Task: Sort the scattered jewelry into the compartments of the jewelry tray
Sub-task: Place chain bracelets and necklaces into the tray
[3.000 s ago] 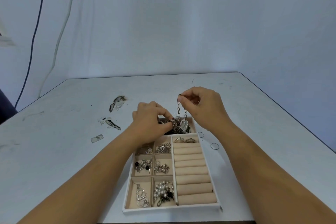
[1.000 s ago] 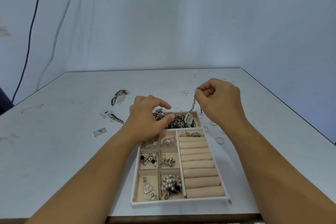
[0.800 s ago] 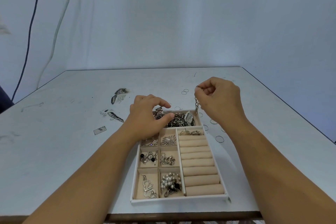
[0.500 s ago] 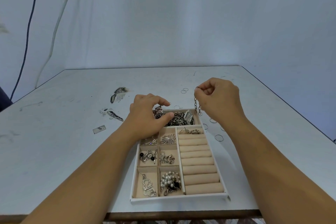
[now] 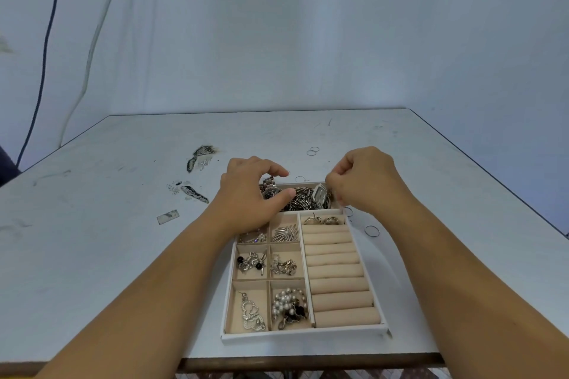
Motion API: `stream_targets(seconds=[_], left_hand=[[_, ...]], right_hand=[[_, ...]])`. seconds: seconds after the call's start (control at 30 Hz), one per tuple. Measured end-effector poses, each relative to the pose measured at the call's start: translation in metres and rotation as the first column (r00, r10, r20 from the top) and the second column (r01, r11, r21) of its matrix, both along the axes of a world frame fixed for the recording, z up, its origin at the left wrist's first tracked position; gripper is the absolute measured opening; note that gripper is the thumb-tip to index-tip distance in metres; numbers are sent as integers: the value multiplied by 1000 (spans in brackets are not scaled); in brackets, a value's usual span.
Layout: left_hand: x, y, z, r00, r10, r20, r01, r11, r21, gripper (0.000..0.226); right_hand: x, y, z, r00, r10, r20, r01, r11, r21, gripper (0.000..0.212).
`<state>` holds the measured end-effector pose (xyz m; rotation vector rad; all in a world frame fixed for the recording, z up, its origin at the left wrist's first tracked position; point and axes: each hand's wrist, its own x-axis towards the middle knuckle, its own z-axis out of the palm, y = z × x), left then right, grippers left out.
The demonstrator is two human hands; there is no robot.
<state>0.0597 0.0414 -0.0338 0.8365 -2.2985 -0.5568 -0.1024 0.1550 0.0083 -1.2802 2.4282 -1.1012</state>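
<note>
The left hand (image 5: pixel 246 201) pinches the watch (image 5: pixel 270 190) (thumb beside its dial).

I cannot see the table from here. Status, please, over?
Left hand curled round watch in far compartment of tray. Right hand pinching there, what it holds hidden. Thin rings loose on table.

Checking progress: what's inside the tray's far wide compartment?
A tangle of chains, a round watch and a square watch. The left hand and right hand cover both ends.
</note>
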Motion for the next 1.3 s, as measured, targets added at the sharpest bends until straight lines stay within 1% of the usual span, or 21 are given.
stream_targets(seconds=[0.1, 0.17, 0.23, 0.37, 0.43, 0.47, 0.53, 0.63, 0.7, 0.8, 0.93, 1.0, 1.07, 1.1, 1.23, 1.3], left_hand=[[0, -1, -1, 1000, -4, -1, 4, 1000, 4, 29], [0, -1, -1, 1000, -6, 4, 6, 1000, 5, 30], [0, -1, -1, 1000, -7, 6, 7, 1000, 3, 30], [0, -2, -1, 1000, -18, 0, 18, 1000, 3, 29], [0, -1, -1, 1000, -21, -4, 21, 1000, 2, 29], [0, -1, -1, 1000, -22, -3, 22, 1000, 1, 29], [-1, -1, -1, 1000, -23, -1, 23, 1000, -2, 29], [0, -1, -1, 1000, -30, 3, 30, 999, -10, 29], [0, -1, -1, 999, -33, 1, 33, 999, -12, 29], [-1, 0, 0, 1000, -28, -1, 28, 999, -15, 29], [-1, -1, -1, 1000, -29, -7, 29, 999, -12, 28], [-1, -1, -1, 999, -32, -7, 32, 999, -9, 27], [-1, -1, -1, 999, -31, -7, 31, 999, -13, 27], [-1, 0, -1, 999, -32, -9, 32, 999, -15, 26], [-1, 1, 0, 996, -81, -30, 81, 997, -15, 22], [-1, 2, 1, 995, -96, -31, 96, 995, -15, 21]], right_hand=[[2, 1, 0, 998, 59, -1, -58, 986, 155, 17], [3, 2, 1, 997, 77, -25, -70, 976, 207, 21], [1, 2, 2, 996, 82, -20, -76, 974, 215, 21], [-2, 5, 4, 991, 116, 65, -126, 976, 179, 16], [-4, 5, 5, 993, 108, 38, -112, 981, 159, 8], [-5, 5, 5, 995, 94, 18, -96, 984, 152, 7], [-7, 7, 7, 996, 83, -16, -78, 979, 187, 12], [-4, 10, 7, 990, 123, -75, -93, 944, 316, 29], [0, 10, 5, 986, 143, -82, -106, 933, 345, 35], [3, 9, 5, 981, 164, -99, -120, 929, 349, 29], [-1, 10, 8, 974, 216, -61, -173, 897, 408, 32], [-4, 12, 9, 961, 271, -46, -225, 871, 436, 24], [-9, 15, 8, 950, 313, -19, -276, 864, 420, 11], [-11, 16, 8, 944, 330, -9, -298, 862, 410, 8], [-23, 17, 6, 917, 398, -14, -364, 852, 377, 3], [-28, 17, 6, 898, 441, -5, -412, 843, 345, 6]])
